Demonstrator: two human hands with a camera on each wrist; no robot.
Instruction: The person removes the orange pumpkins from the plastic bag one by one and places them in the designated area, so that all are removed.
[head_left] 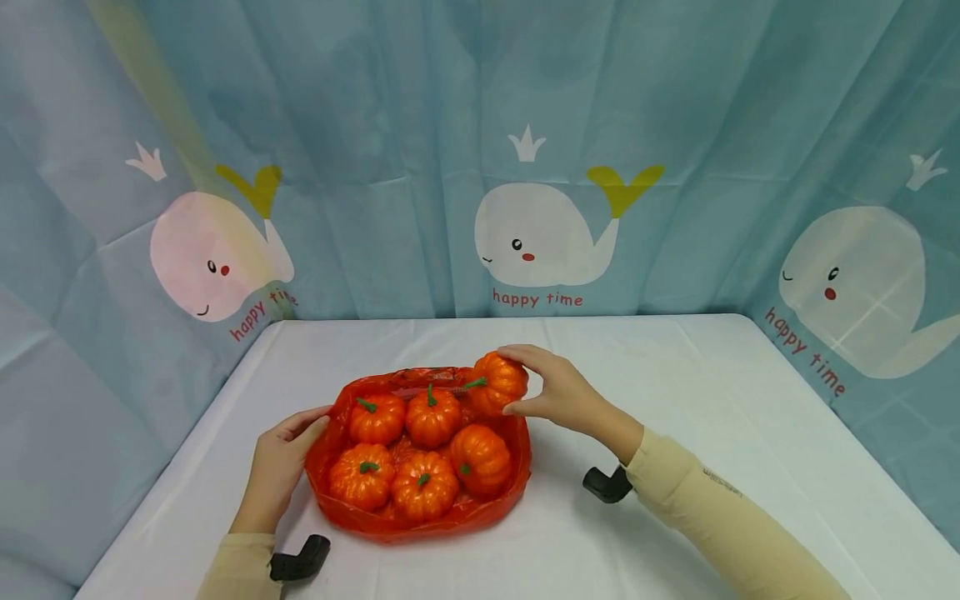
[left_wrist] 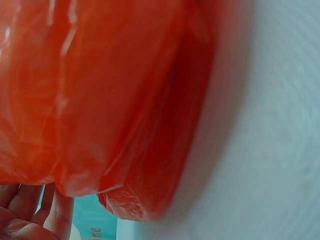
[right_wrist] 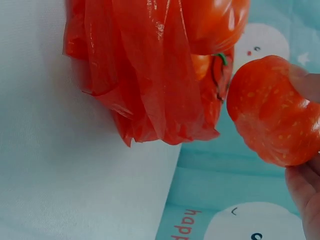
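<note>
A red plastic bag [head_left: 420, 529] stands wide open on the table with several small orange pumpkins [head_left: 423, 483] inside, their stems green. At its left side, my left hand [head_left: 281, 458] holds the rim, and its fingertips are hidden behind the plastic in the left wrist view. My right hand [head_left: 562, 392] grips one pumpkin [head_left: 498, 383] between thumb and fingers over the bag's back right rim. In the right wrist view, this pumpkin [right_wrist: 272, 112] shows apart from the bag [right_wrist: 145, 75], against the curtain.
The white table [head_left: 660, 375] ends at a pale blue curtain [head_left: 390, 167] printed with whales, which surrounds the back and sides. A black camera mount [head_left: 300, 558] sits at the left wrist, and another black mount [head_left: 606, 485] at the right.
</note>
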